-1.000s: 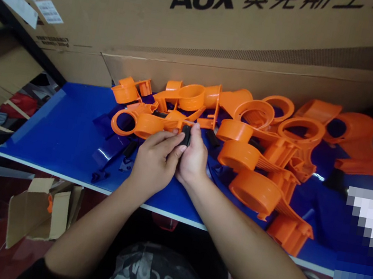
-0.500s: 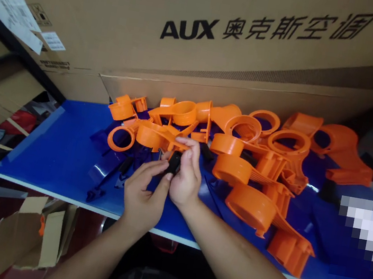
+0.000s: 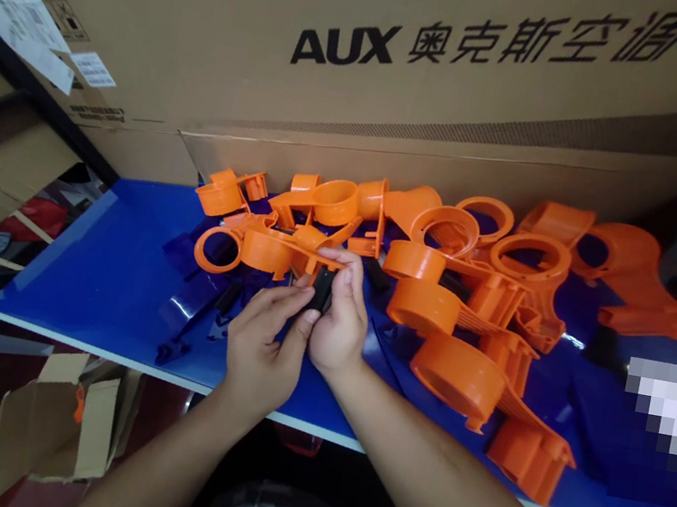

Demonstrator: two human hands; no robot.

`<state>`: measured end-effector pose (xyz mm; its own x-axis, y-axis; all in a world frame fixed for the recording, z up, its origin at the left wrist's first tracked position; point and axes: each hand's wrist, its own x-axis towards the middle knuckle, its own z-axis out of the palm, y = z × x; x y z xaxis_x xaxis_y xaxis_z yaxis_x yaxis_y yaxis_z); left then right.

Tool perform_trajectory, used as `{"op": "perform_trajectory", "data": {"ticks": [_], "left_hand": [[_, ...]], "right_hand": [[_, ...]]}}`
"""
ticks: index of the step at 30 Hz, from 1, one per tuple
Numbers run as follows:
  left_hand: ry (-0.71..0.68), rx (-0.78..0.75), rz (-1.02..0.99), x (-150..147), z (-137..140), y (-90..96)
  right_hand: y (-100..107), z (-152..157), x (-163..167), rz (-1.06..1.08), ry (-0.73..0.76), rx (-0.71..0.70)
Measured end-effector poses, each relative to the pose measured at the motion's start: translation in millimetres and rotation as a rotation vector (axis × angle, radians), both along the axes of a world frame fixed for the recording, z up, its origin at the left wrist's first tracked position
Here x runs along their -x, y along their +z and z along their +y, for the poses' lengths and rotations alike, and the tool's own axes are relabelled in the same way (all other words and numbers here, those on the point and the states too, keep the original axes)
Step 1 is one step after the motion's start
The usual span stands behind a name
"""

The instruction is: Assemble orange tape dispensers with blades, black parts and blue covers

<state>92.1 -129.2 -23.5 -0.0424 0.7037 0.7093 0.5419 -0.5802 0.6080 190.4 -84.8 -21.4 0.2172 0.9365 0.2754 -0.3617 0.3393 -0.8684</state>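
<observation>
Thumb and forefinger of the left hand (image 3: pixel 265 350), as I view them remotely, pinch one black piece (image 3: pixel 321 290), and curled fingers of the right hand (image 3: pixel 339 328) clasp it against one orange holder (image 3: pixel 266 250), above one blue table (image 3: pixel 108 257) bearing at least eight other orange holders (image 3: pixel 458 371).

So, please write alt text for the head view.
A bare left hand and right hand hold a small black block at an orange plastic ring-ended part, over a glossy blue table bearing similar orange parts; a brown cardboard box behind.
</observation>
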Motion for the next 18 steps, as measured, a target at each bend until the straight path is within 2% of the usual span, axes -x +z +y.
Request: {"op": "perform_trajectory", "data": {"ticks": [6,10,15,18], "left_hand": [[0.028,0.0,0.077,-0.1,1.4,2.3],[0.047,0.009,0.135,0.8,1.5,4.2],[0.05,-0.007,0.11,0.3,0.1,3.5],[0.045,-0.038,0.098,0.2,2.2,3.1]], "right_hand": [[-2.7,4.5,0.0,0.03,0.023,0.064],[-5.7,6.0,1.1,0.015,-0.021,0.075],[-6.4,7.0,2.7,0.071,0.039,0.105],[-5.3,8.5,3.0,0.057,0.02,0.106]]}}
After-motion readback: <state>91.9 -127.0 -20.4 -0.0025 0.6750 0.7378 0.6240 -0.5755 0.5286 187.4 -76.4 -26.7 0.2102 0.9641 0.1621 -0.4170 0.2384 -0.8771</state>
